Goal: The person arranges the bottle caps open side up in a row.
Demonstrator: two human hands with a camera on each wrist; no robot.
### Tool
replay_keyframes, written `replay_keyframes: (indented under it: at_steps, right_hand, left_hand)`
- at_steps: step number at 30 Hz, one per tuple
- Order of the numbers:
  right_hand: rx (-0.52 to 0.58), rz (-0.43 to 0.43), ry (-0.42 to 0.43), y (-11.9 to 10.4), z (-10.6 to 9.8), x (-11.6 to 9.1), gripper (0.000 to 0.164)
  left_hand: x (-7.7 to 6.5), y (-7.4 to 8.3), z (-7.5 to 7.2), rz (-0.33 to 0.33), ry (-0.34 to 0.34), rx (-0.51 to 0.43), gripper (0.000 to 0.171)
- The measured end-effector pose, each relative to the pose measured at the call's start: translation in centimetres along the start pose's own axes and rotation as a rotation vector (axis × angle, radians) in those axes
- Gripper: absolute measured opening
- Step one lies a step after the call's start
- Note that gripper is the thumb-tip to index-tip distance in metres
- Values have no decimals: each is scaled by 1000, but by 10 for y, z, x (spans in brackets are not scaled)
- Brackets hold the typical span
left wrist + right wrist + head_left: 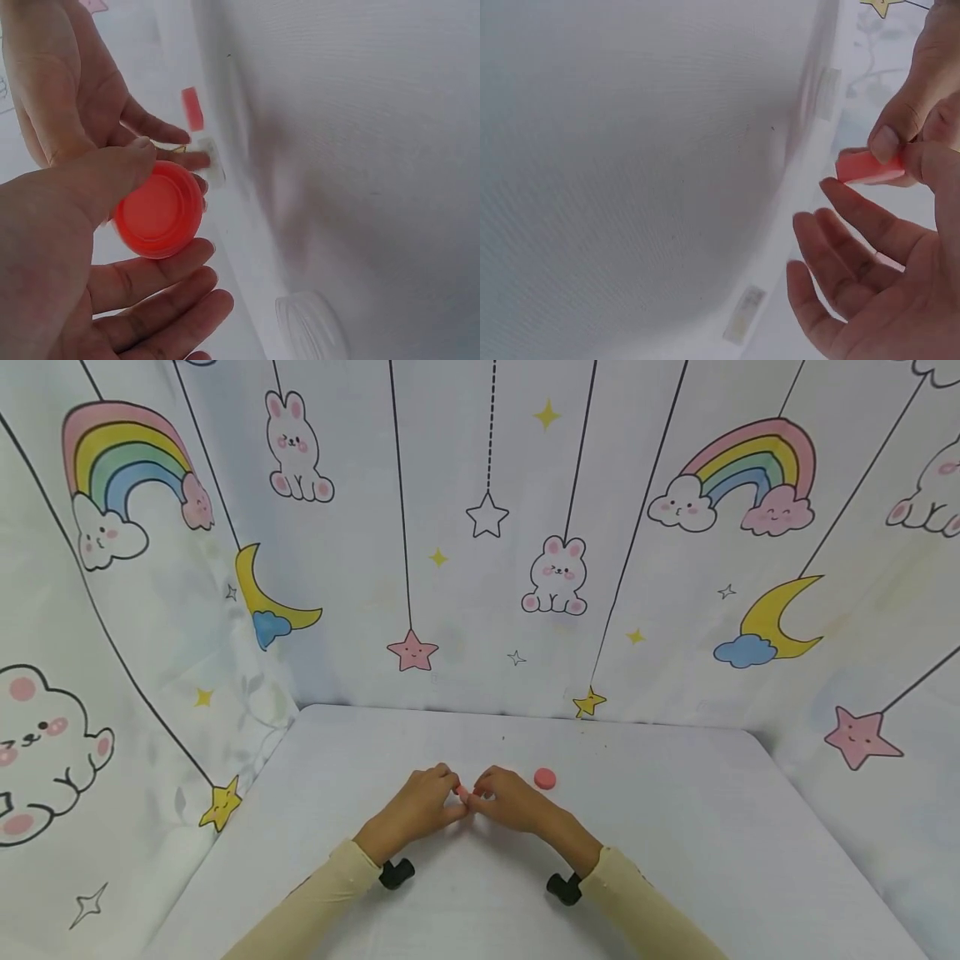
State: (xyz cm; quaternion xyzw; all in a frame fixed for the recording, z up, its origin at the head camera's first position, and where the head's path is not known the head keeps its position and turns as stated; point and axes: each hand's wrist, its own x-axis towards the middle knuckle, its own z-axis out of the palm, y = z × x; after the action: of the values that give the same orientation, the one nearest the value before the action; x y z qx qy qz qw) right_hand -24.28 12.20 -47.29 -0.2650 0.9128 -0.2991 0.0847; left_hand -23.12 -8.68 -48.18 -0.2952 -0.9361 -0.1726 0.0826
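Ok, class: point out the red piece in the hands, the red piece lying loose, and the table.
Held red piece (154,212), left wrist view: middle of its round face.
Loose red piece (545,778), head view: middle of its top.
Table (697,835), head view: bare white surface.

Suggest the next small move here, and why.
I'd probably keep the red cap in the grip of the left hand and ease the right hand away: both hands crowd the cap, the left already pinches it, and a reddish disc lies on the table near the right hand.
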Motion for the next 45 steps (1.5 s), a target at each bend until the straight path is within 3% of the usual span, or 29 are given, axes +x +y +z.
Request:
replay_keyframes:
  at_steps: [8, 21, 30, 38, 45]
  right_hand:
    - [-63, -25, 51, -1, -3, 1, 25]
    - [-114, -52, 90, -5, -8, -3, 38]
    - [-177, -113, 73, -2, -9, -4, 38]
    - [-242, -84, 24, -1, -7, -5, 38]
    - [-302, -92, 43, 5, -1, -2, 35]
  left_hand:
    - [2, 0, -2, 5, 26, -7, 23]
    - [4, 0, -3, 41, 96, -7, 27]
    - [4, 0, -2, -27, 33, -17, 33]
    - [4, -1, -1, -19, -17, -21, 30]
    - [5, -3, 1, -7, -40, -47, 28]
